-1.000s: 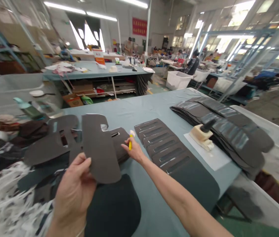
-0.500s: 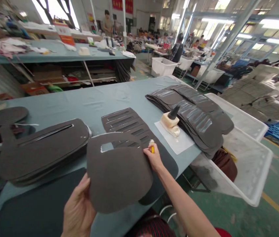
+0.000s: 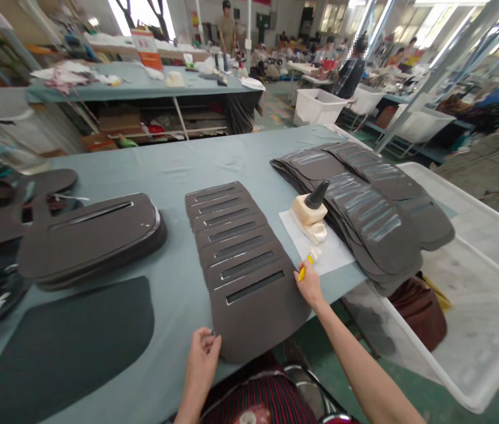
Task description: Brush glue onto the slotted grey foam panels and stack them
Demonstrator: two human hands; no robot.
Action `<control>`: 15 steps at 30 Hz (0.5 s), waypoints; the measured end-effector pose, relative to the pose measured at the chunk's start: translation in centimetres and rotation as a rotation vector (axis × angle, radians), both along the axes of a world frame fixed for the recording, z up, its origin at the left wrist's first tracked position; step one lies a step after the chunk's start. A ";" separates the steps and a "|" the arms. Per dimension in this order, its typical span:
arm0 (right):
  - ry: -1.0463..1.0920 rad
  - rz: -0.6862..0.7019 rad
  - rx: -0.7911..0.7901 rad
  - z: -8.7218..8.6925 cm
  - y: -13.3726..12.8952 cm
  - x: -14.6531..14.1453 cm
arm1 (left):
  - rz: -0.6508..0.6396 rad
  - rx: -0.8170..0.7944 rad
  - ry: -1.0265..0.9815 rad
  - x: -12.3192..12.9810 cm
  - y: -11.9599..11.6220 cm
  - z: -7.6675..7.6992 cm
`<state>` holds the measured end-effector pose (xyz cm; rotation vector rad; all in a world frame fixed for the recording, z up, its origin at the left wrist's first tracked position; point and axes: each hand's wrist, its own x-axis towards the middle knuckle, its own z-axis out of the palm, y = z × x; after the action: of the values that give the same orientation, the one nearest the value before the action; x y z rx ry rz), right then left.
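Note:
In front of me, several dark brown panels [image 3: 253,318] lie overlapped in a staggered row, each showing a long slot with pale glue-like edging. My left hand [image 3: 202,356] is at the near left edge of the front panel, fingers curled, thumb and fingertips pinched at that edge. My right hand [image 3: 310,285] is closed around a small brush with a yellow handle [image 3: 303,272] and a whitened tip, beside the row's right edge. Just beyond the brush, a cream-coloured container with a black cone-shaped nozzle [image 3: 309,207] sits on a white sheet [image 3: 335,256].
Stacked slotted panels [image 3: 90,241] lie at left, near a flat dark sheet [image 3: 76,347]. More panels with shiny streaks [image 3: 368,212] are piled at right. White plastic bins [image 3: 488,353] stand against the table's right side. Another table [image 3: 143,88] and people are farther back.
The panel that my left hand held up is now down on the front of the row. My right hand, with the brush, has moved right towards the white sheet. The view has shifted.

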<state>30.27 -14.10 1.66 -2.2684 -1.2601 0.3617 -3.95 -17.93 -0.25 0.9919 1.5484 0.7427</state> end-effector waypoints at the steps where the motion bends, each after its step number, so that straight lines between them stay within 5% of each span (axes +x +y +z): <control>1: -0.024 0.001 -0.018 -0.1 0.2 0.0 | -0.029 0.043 0.052 0.0 0.0 -0.1; 8: -0.139 0.011 -0.117 -0.5 0.9 0.0 | -0.241 0.204 0.380 0.4 -0.1 1.1; 15: -0.179 -0.009 -0.169 -0.4 1.2 0.0 | -0.245 0.253 0.410 0.5 -0.1 1.5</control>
<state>30.26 -12.89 1.23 -2.4959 -1.3519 0.2760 -3.47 -18.01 1.25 1.5684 1.6607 0.5936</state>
